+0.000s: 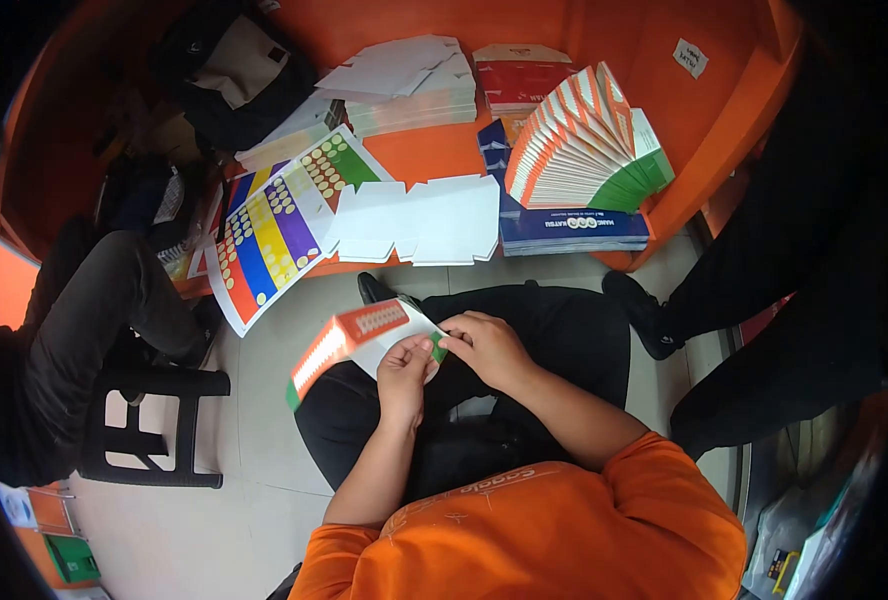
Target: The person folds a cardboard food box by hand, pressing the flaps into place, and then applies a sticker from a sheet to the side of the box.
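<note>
Over my lap, both hands hold a printed card sheet (pixel 332 343) in orange, white and green, which bends out to the left. My left hand (pixel 405 377) pinches its near edge by a green patch. Just to the right, my right hand (pixel 479 345) has its fingers closed on the sheet's right end. White die-cut card pieces (pixel 454 222) lie at the front edge of the orange table (pixel 419 152). A fanned stack of orange, white and green cards (pixel 576 150) rests on a dark blue stack (pixel 574 228).
Colourful printed sheets (pixel 272 235) overhang the table's edge. Behind them are white card stacks (pixel 409 95), a red stack (pixel 519 82) and a black bag (pixel 232 70). A black stool (pixel 154 425) and a seated person are at left; another person's legs (pixel 754 260) are at right.
</note>
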Demonstrator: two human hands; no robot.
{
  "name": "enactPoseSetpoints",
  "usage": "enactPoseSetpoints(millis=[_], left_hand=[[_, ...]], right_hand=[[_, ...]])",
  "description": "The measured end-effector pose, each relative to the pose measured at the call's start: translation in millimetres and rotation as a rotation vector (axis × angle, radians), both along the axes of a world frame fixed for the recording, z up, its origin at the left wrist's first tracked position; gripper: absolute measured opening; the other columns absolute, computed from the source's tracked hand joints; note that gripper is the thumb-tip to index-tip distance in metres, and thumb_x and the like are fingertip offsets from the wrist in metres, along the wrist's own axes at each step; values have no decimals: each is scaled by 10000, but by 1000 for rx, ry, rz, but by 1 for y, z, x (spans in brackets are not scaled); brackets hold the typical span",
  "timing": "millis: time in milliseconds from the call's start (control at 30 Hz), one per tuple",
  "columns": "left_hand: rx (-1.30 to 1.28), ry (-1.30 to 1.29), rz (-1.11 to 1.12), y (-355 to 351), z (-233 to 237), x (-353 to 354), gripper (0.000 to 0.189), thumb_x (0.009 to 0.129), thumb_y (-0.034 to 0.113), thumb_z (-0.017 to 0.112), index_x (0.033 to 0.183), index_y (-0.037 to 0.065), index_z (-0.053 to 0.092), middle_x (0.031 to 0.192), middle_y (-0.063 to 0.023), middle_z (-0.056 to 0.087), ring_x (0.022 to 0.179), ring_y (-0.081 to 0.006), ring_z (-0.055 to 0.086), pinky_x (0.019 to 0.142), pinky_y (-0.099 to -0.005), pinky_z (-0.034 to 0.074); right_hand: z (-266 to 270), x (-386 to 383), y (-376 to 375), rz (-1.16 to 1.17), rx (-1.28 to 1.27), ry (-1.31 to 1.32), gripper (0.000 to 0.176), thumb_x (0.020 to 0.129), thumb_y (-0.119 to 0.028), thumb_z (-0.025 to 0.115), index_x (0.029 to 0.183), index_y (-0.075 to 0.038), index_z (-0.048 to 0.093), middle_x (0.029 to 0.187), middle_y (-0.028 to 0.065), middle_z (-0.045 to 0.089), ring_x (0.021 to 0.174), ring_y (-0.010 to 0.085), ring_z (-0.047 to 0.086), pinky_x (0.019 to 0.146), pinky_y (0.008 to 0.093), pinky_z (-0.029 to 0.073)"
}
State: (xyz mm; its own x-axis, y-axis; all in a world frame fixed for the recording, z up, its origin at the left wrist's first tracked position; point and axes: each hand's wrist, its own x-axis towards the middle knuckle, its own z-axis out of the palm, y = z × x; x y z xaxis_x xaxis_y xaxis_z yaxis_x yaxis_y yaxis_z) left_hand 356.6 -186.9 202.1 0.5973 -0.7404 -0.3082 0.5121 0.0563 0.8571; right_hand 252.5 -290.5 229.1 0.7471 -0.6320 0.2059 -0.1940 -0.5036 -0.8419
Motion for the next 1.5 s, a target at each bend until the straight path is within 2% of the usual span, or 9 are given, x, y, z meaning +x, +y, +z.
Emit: enactPoseSetpoints(millis=[133, 233, 400, 567, 667, 867, 1000, 1400, 1500], left_hand=[[50, -207, -3, 1, -37, -3, 157, 830, 97, 605, 951, 4, 568, 828, -40, 602, 664, -65, 538, 631, -180, 451], [83, -297, -16, -1, -48, -18, 170, 822, 64, 608, 962, 13, 527, 829, -28, 577, 668, -58, 530, 587, -175, 445], [96, -370, -65, -3, -55, -21, 167, 816, 60, 615, 957, 23, 533, 820, -18, 563, 674, -57, 525, 582, -174, 438], [61, -344, -121, -1, -62, -25, 155, 821, 69, 612, 952, 29, 540, 840, -16, 562, 702, -65, 528, 619, -189, 438], [123, -713, -162, 2, -64, -20, 152, 825, 85, 609, 942, 18, 539, 826, -16, 564, 700, -73, 511, 645, -207, 421], [61, -405, -208, 2, -65, -25, 112, 822, 79, 618, 885, 36, 537, 751, 14, 559, 649, -27, 476, 577, -157, 377], [182, -457, -335, 3, -78, -23, 113, 817, 74, 623, 877, 34, 536, 765, 5, 566, 680, -45, 502, 632, -174, 408], [132, -417, -268, 7, -80, -19, 107, 824, 81, 614, 860, 31, 526, 760, -1, 563, 684, -55, 509, 632, -186, 414], [136, -411, -221, 7, -68, -14, 104, 828, 84, 610, 859, 35, 524, 749, 3, 555, 674, -53, 502, 613, -183, 405]], right_hand=[[-37, -3, -4, -25, -212, 129, 132, 787, -137, 600, 873, -37, 607, 775, 110, 601, 704, 222, 615, 603, 327, 465], [-49, -8, -8, -33, -42, 246, 133, 792, -154, 555, 864, -49, 592, 813, 128, 608, 767, 328, 594, 648, 388, 473], [-78, -10, -16, -10, 432, 78, 148, 823, -123, 564, 828, 25, 556, 734, 116, 623, 657, 198, 626, 603, 302, 474], [-89, -7, -12, 5, 384, 43, 135, 806, -117, 565, 827, 15, 545, 710, 126, 606, 654, 208, 617, 591, 303, 464], [-77, -3, -7, -33, 287, 87, 140, 771, -123, 575, 828, 2, 552, 708, 158, 600, 663, 248, 618, 593, 317, 461], [-95, 3, -16, 20, 367, -2, 186, 727, -142, 586, 808, 25, 602, 726, 178, 615, 645, 262, 616, 585, 326, 463], [-106, 3, -26, 71, 247, 353, 200, 642, -152, 625, 644, 32, 544, 625, 180, 573, 585, 295, 577, 551, 361, 444], [-107, 7, -14, -23, 107, 357, 148, 735, -95, 566, 845, -3, 530, 757, 183, 596, 717, 302, 609, 634, 358, 479], [-92, 6, -19, -14, 744, 196, 126, 800, -109, 563, 823, 10, 529, 763, 120, 603, 708, 198, 620, 641, 291, 500]])
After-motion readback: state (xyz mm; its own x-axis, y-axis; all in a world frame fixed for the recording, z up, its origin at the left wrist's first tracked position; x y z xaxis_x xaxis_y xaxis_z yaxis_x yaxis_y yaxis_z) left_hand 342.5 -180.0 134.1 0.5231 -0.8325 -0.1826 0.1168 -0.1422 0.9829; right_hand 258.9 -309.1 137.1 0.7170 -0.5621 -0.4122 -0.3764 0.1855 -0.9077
